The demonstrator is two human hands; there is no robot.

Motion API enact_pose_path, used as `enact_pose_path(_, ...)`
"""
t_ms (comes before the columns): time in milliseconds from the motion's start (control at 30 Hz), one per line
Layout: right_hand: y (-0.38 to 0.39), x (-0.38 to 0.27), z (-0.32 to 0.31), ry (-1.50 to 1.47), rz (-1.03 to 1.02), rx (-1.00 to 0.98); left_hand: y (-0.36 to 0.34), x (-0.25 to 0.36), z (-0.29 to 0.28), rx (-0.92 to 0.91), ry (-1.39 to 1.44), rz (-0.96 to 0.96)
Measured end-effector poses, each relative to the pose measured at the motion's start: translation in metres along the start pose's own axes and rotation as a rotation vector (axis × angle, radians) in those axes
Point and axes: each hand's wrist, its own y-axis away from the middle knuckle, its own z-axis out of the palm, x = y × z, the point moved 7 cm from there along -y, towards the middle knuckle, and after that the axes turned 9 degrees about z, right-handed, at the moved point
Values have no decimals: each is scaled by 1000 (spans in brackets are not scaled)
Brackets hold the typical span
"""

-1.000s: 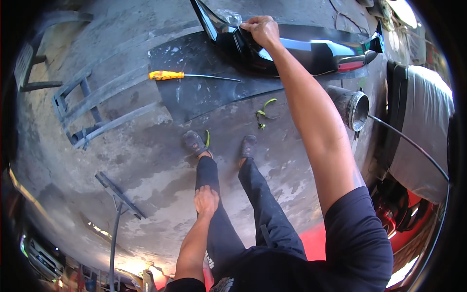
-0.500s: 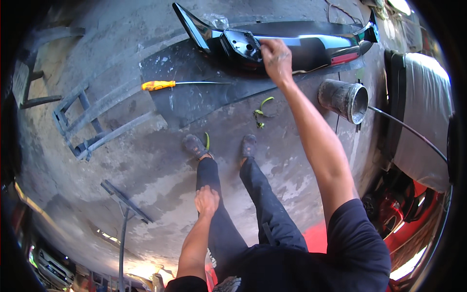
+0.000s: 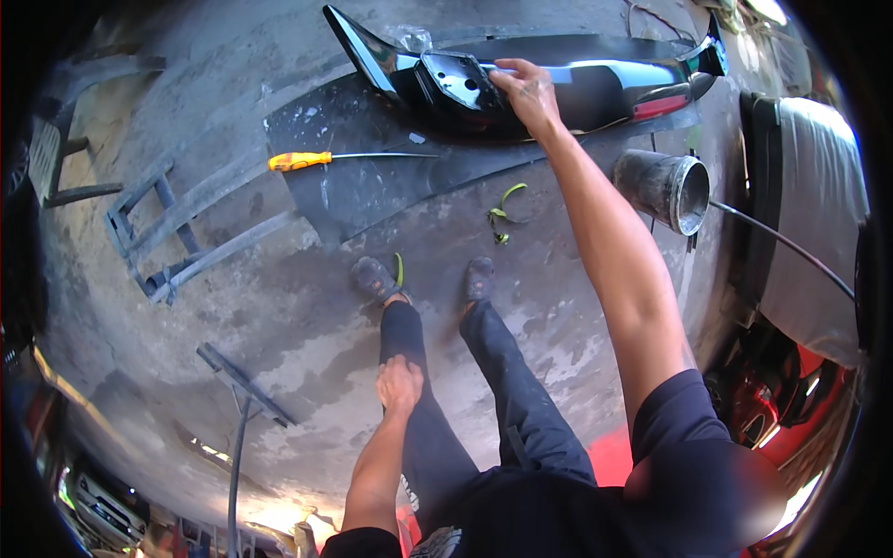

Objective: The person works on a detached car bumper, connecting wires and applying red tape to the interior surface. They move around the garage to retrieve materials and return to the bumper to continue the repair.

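Observation:
A glossy black bumper-like panel (image 3: 595,98) lies on a dark sheet (image 3: 344,200) on the floor, with a plate with holes (image 3: 456,79) at its left part. My right hand (image 3: 528,98) grips the panel just right of that plate, fingers over its upper edge. My left hand (image 3: 400,383) rests on my left leg (image 3: 400,330) near the knee, fingers curled over it. A yellow-handled screwdriver (image 3: 298,161) with a long shaft lies on the sheet, left of and below the panel.
Metal frames (image 3: 139,237) and a T-shaped metal stand (image 3: 246,381) are at the left. A dirty bucket (image 3: 651,186) lies on its side at the right, beside a covered padded object (image 3: 809,223). Green strips (image 3: 507,212) lie near my feet.
My right hand has changed its hold, moving lower and rightward along the panel. The panel's left end has shifted left, and the holed plate has come into view. My left hand stays put.

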Motion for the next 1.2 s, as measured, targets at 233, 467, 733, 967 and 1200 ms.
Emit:
enact_pose_path(233,-11,4,20,-102,121,-100,4,-1,5,51,14,13)
enact_pose_path(467,50,-10,-11,377,-477,117,4,3,8,44,1,1)
enact_pose_path(733,122,-24,5,664,-485,197,3,0,16,8,-53,-17)
enact_pose_path(967,63,26,-27,-126,92,92,3,11,9,-16,-54,-25)
enact_pose_path(1200,50,35,-9,-139,177,-36,0,9,6,-25,-75,-28)
